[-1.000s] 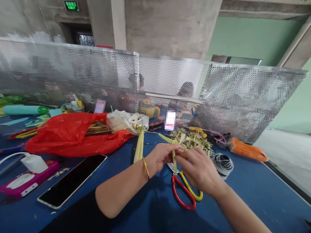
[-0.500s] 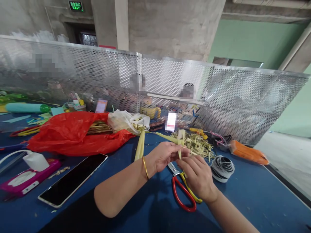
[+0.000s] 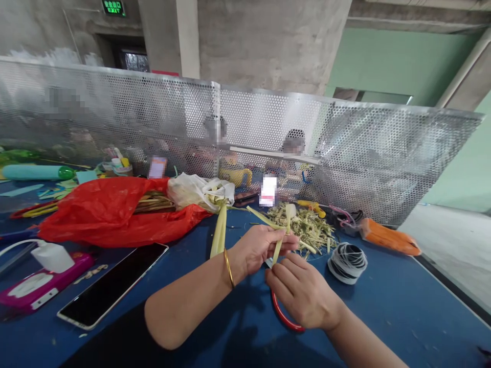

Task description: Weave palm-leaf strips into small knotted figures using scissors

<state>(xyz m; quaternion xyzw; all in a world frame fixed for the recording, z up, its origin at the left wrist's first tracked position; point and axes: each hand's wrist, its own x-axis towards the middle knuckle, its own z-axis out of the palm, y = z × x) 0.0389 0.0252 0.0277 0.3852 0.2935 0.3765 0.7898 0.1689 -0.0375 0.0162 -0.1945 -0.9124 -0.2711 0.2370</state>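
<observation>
Concrete wall (image 3: 261, 46) at the back, green wall (image 3: 383, 61) on the right, lit exit sign (image 3: 113, 7) top left. Perforated metal screen (image 3: 268, 117) runs across the far side of the blue tabletop (image 3: 383, 317); people behind it, blurred.

Pale strip (image 3: 276, 251) is up off the tabletop between both hands, in front of a heap of shredded bits (image 3: 312, 227). Left hand (image 3: 259, 248): thumb pressed on the strip, other fingers extended behind it, narrow pinch. Gold bangle (image 3: 229, 268) on that wrist. Right hand (image 3: 301, 291): fingers curled in tight, holding the strip's lower end. Strip runs at a slant between the two grips; another length crosses at the left fingers and points off to the far left.

Scissors (image 3: 284, 317) lie under the right hand, mostly covered; red handle and a bit of blade show. Spool of grey cord (image 3: 348, 263) sits right of that hand, orange packet (image 3: 389, 236) further out.

Left side: dark-screened phone (image 3: 113, 286) flat near the left forearm, purple power strip (image 3: 46, 286) with white plug (image 3: 53, 258) beside it. Beyond: red bag (image 3: 103, 209), touching white bag (image 3: 192, 189).
</observation>
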